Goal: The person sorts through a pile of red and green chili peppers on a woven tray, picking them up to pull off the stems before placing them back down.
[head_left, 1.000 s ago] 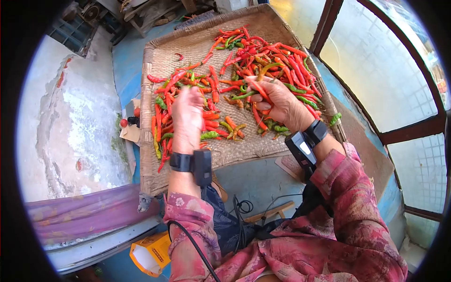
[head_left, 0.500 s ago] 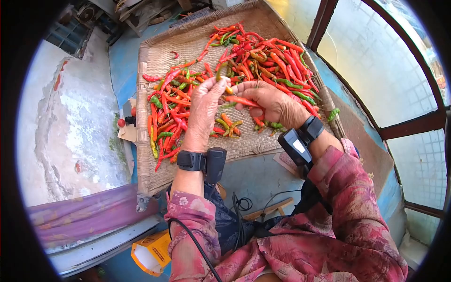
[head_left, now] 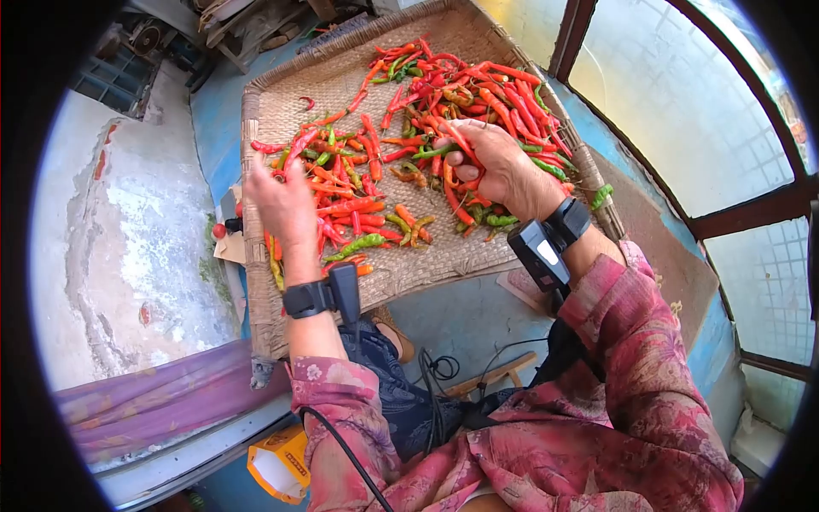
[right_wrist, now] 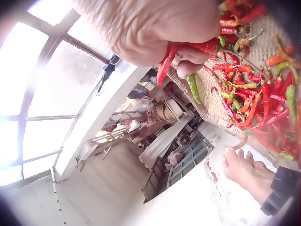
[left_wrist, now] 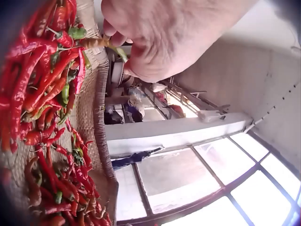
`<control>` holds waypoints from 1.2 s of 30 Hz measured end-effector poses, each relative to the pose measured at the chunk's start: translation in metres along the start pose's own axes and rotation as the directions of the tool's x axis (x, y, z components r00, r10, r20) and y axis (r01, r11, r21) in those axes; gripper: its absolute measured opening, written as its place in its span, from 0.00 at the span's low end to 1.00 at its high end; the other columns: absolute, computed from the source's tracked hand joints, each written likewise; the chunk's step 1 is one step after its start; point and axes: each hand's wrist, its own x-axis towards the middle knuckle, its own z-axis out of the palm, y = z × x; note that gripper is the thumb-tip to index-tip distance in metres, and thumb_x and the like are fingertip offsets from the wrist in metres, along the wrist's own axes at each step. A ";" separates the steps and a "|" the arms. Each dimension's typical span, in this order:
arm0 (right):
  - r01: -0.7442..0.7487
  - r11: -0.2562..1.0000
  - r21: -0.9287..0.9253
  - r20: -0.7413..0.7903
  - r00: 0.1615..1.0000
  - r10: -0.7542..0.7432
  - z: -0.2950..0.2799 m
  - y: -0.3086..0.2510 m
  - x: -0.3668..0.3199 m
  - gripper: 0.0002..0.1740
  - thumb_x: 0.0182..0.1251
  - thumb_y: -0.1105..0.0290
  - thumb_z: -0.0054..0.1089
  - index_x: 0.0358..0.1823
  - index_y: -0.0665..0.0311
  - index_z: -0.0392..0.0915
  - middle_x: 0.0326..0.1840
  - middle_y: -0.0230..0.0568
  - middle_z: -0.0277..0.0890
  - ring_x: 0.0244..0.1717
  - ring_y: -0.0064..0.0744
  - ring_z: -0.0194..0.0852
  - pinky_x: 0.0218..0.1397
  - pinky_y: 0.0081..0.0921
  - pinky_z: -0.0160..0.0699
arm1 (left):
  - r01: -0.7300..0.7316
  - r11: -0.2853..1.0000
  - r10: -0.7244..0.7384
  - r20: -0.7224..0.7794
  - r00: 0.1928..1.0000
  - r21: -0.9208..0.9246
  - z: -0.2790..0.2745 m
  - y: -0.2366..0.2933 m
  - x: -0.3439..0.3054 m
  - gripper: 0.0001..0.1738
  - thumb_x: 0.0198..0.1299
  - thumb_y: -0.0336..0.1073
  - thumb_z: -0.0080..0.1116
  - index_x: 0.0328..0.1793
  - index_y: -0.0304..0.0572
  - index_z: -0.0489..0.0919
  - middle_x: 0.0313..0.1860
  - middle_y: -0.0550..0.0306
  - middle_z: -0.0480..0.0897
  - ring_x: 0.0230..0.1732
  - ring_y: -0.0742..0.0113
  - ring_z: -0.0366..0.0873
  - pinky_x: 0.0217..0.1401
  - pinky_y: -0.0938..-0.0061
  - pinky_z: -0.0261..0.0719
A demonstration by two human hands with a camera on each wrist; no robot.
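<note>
On the left of the head view, my left hand [head_left: 286, 209] hovers over the left pile of chili peppers [head_left: 345, 205]. In the left wrist view, a brownish-green chili pepper [left_wrist: 96, 43] sticks out from between its thumb and fingers. My right hand [head_left: 510, 171] grips a red chili pepper [head_left: 461, 141] above the larger right pile [head_left: 503, 94]. The right wrist view shows that red pepper's tip below the curled fingers, with a green chili pepper [right_wrist: 193, 88] hanging beside the fingertips. Much of the right palm is hidden.
Both piles lie on a large woven tray [head_left: 286, 98] with a raised rim. Framed windows [head_left: 699, 102] stand along the right, a peeling wall [head_left: 153, 247] on the left. A yellow box [head_left: 281, 465] and black cables [head_left: 435, 371] are below the tray.
My left hand moved right to meet the right hand, pinched the brownish-green chili pepper there, then swung back left with it. The right hand stays in nearly the same place, holding the red pepper.
</note>
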 end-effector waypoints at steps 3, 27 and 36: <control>-0.027 0.998 -0.052 -0.016 1.000 0.026 0.013 0.007 -0.001 0.06 0.69 0.67 0.45 0.39 0.62 0.68 0.25 0.33 0.71 0.17 0.18 0.62 0.11 0.14 0.52 | 0.337 0.745 0.089 0.587 0.805 -0.576 0.002 0.052 -0.021 0.20 0.62 0.46 0.52 0.48 0.36 0.76 0.39 0.51 0.79 0.38 0.66 0.76 0.42 0.71 0.74; 0.065 0.971 0.230 0.009 0.998 -0.069 0.009 0.019 0.011 0.18 0.72 0.56 0.38 0.40 0.63 0.70 0.16 0.27 0.58 0.16 0.20 0.51 0.18 0.19 0.53 | 0.356 0.793 0.287 0.819 0.497 -0.494 -0.005 0.096 -0.062 0.22 0.63 0.49 0.48 0.32 0.33 0.74 0.25 0.45 0.79 0.28 0.56 0.77 0.33 0.66 0.72; 0.173 0.985 0.017 -0.060 0.983 -0.172 0.010 0.011 0.002 0.18 0.71 0.54 0.40 0.43 0.59 0.73 0.34 0.30 0.73 0.36 0.23 0.69 0.40 0.25 0.68 | 0.133 0.922 0.174 0.697 0.696 -0.363 0.003 0.063 -0.027 0.23 0.65 0.47 0.41 0.32 0.33 0.75 0.21 0.53 0.77 0.27 0.59 0.78 0.32 0.66 0.74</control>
